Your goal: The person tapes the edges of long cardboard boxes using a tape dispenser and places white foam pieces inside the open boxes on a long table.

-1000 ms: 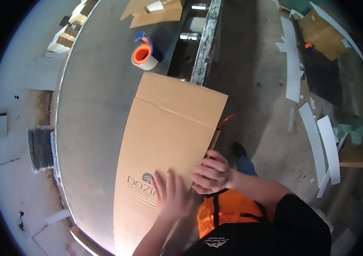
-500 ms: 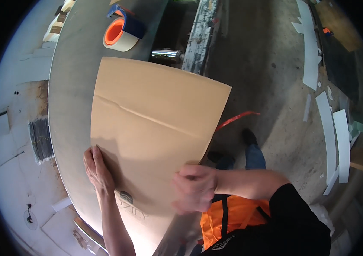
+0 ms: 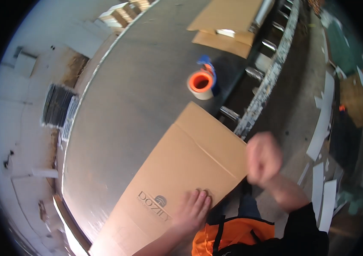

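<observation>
A flat brown cardboard box (image 3: 198, 158) with dark print and a crease across its far end lies slantwise on the grey table. My left hand (image 3: 193, 210) rests flat on its near right part, fingers stretched out over the board. Just off the box's far right corner, my right hand (image 3: 264, 158) is raised with its fingers curled in; it is blurred by motion, and nothing shows in it. Beyond the box stands a tape dispenser (image 3: 214, 81), blue and orange, with a wide whitish roll on an orange core.
More cardboard (image 3: 228, 17) lies at the far end of the grey tabletop (image 3: 117, 111). Rollers (image 3: 230, 113) and a paint-worn rail (image 3: 271, 72) run along its right side. White strips (image 3: 321, 123) litter the floor at right. An orange bag (image 3: 237, 234) hangs at my waist.
The view has swung, so the box now slants and the tape dispenser sits farther right. My left hand has gone from the box's left edge onto its face; my right hand has moved up to its far corner.
</observation>
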Demonstrator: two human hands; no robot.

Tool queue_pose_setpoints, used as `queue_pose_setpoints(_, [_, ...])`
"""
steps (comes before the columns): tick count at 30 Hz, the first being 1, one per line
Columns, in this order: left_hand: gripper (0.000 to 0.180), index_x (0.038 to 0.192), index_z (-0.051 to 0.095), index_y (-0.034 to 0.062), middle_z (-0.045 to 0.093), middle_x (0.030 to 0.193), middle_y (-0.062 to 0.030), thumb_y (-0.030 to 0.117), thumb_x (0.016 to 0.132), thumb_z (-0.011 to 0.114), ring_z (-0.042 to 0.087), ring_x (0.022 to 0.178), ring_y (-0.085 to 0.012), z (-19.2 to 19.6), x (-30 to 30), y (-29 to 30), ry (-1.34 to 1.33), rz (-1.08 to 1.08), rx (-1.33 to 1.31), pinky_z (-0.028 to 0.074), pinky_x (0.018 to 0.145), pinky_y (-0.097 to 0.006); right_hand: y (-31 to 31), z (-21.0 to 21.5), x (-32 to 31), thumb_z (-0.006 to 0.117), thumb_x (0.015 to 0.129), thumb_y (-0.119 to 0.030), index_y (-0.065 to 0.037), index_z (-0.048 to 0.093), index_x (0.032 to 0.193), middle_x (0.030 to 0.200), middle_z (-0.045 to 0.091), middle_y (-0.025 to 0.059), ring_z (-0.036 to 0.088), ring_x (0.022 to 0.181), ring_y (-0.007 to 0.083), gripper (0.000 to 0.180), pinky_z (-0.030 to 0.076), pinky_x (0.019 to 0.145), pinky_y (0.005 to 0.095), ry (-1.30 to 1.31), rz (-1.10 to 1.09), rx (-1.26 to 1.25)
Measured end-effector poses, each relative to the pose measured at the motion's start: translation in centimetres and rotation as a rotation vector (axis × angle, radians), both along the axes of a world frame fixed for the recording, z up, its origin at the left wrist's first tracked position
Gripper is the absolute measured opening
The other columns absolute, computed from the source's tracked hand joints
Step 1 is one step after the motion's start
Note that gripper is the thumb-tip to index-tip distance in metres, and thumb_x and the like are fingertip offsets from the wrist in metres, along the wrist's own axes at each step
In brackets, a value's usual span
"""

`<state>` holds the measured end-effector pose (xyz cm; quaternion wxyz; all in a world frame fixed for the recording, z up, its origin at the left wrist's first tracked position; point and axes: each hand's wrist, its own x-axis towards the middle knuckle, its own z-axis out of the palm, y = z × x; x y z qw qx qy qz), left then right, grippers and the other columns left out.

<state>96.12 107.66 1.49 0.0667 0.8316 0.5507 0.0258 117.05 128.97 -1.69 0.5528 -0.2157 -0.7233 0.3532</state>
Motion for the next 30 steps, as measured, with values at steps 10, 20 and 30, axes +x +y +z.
queue_pose_setpoints(10, [0.060, 0.134, 0.054, 0.0084, 0.047, 0.142, -0.0105, 0.018, 0.076, 0.067, 0.041, 0.135, -0.0367, 1.5, -0.5, -0.5, -0.217, -0.020, -0.035, 0.032, 0.113, -0.053, 21.5, -5.5, -9.0, 0.067, 0.069, -0.013, -0.005, 0.063, 0.108, 0.105, 0.066, 0.0093, 0.061, 0.096, 0.0265, 0.041, 0.044, 0.093, 0.0411, -0.315, -0.221, -0.888])
queue_pose_setpoints(20, [0.056, 0.128, 0.058, 0.0069, 0.055, 0.125, -0.0156, 0.014, 0.073, 0.068, 0.044, 0.128, -0.0418, -2.6, -2.1, -4.2, -0.252, -0.064, 0.105, 0.028, 0.111, -0.066, -4.9, 8.1, 4.3, 0.067, 0.072, -0.014, -0.013, 0.055, 0.133, 0.129, 0.054, 0.0140, 0.054, 0.121, 0.0289, 0.063, 0.043, 0.102, 0.0396, -0.352, -0.222, -0.404])
queue_pose_setpoints(30, [0.052, 0.124, 0.063, 0.0074, 0.057, 0.115, -0.0046, 0.008, 0.072, 0.068, 0.051, 0.117, -0.0260, -1.9, -2.7, -3.3, -0.309, -0.037, 0.289, 0.035, 0.113, -0.052, -9.8, 12.5, -7.4, 0.067, 0.063, -0.020, -0.011, 0.072, 0.096, 0.092, 0.068, 0.0172, 0.069, 0.081, 0.0342, 0.034, 0.057, 0.072, 0.0423, -1.310, 0.212, 0.000])
